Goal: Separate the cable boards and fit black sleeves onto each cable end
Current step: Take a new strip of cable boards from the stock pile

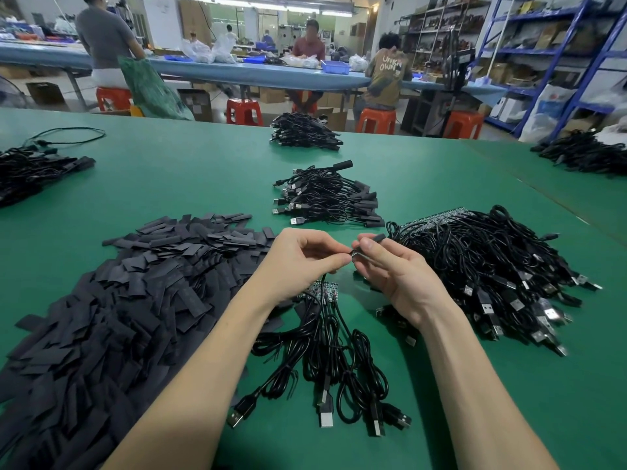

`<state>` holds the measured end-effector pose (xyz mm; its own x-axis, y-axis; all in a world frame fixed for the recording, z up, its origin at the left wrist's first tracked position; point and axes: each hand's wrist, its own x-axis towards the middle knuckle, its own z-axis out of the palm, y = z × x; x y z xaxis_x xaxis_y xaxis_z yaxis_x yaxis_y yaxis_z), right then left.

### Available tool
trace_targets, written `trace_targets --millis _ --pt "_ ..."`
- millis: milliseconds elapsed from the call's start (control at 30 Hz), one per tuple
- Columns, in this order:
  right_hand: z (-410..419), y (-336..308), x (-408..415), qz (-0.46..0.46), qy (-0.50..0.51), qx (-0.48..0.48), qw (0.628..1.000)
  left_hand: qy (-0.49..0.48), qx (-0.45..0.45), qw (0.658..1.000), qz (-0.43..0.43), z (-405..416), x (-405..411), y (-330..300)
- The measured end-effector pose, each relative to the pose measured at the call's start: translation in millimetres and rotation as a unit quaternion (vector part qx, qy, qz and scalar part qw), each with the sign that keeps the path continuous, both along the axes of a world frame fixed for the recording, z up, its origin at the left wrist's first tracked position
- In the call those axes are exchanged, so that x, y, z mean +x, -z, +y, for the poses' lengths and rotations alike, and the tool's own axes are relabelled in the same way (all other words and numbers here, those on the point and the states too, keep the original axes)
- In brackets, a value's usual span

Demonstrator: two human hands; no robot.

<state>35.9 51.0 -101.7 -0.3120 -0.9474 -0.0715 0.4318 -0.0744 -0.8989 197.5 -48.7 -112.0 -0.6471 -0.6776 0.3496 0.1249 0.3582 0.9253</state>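
Pinching cable (322, 283) end between thumb and forefinger, left hand (298, 262) meets right hand (390, 269) above green table (190, 171). Right grip: fingers curled round black sleeve (378, 238), its tip poking out past fingertips. Cable hangs from left grip down to boards (320, 289), just under hands. Loose cables (332, 371) with USB plugs lie below boards. Sleeve pile (118, 300) left. Unseparated bundle (481, 266) right. Sleeved pile (325, 198) beyond hands.
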Motion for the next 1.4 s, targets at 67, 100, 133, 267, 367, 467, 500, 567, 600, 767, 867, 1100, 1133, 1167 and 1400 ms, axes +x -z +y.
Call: trace_targets --millis 67,100,133,267,367,467,500,567,600,767,867,1100,1133,1167,1400 --pt "0.2 0.3 1.4 0.006 -0.007 0.001 1.000 0.006 0.001 1.000 0.002 0.6 -0.4 -1.3" --pt "0.0 0.4 2.2 0.004 -0.006 -0.001 1.000 0.008 0.003 1.000 0.004 0.5 -0.6 -1.7" --pt "-0.1 0.4 2.5 0.001 -0.004 -0.003 1.000 0.010 0.005 1.000 0.007 0.4 -0.7 -2.2" --pt "-1.1 0.7 3.2 -0.016 -0.011 -0.014 1.000 0.016 0.016 0.999 0.032 1.9 -0.9 -3.7" --pt "-2.8 1.4 5.3 -0.055 -0.011 -0.022 0.998 0.011 0.038 0.997 0.071 3.4 -0.4 -4.1" --pt "-3.9 2.4 6.3 -0.090 -0.004 -0.026 0.996 0.010 0.033 0.996 0.086 5.5 -2.4 -3.9" --pt "-4.3 2.7 6.7 -0.100 -0.003 -0.026 0.995 0.011 0.031 0.996 0.087 6.3 -2.9 -3.8" --pt "-4.7 3.3 7.0 -0.109 0.001 -0.024 0.994 0.016 0.034 0.996 0.087 7.2 -2.9 -3.9" --pt "-4.7 3.4 7.0 -0.107 0.002 -0.022 0.994 0.019 0.036 0.995 0.086 7.2 -2.4 -4.1" --pt "-3.2 1.8 6.8 -0.056 -0.016 -0.018 0.998 0.015 0.032 0.997 0.061 3.3 1.1 -3.9" --pt "-2.4 1.4 8.8 -0.019 -0.023 -0.011 0.999 0.012 0.031 0.999 0.036 0.3 4.3 -4.9" --pt "-2.5 1.4 13.8 0.015 -0.007 -0.005 1.000 0.010 0.078 0.996 0.039 2.0 4.6 -1.8" --pt "-3.1 1.0 14.8 0.011 -0.001 -0.009 1.000 0.011 0.096 0.994 0.041 3.3 4.7 -2.8" --pt "-3.7 0.5 15.8 0.007 0.005 -0.013 1.000 0.014 0.112 0.993 0.042 4.4 5.0 -3.8" --pt "-3.6 -0.8 17.6 0.017 0.036 -0.033 0.999 0.024 0.176 0.983 0.045 9.1 7.4 -8.2"
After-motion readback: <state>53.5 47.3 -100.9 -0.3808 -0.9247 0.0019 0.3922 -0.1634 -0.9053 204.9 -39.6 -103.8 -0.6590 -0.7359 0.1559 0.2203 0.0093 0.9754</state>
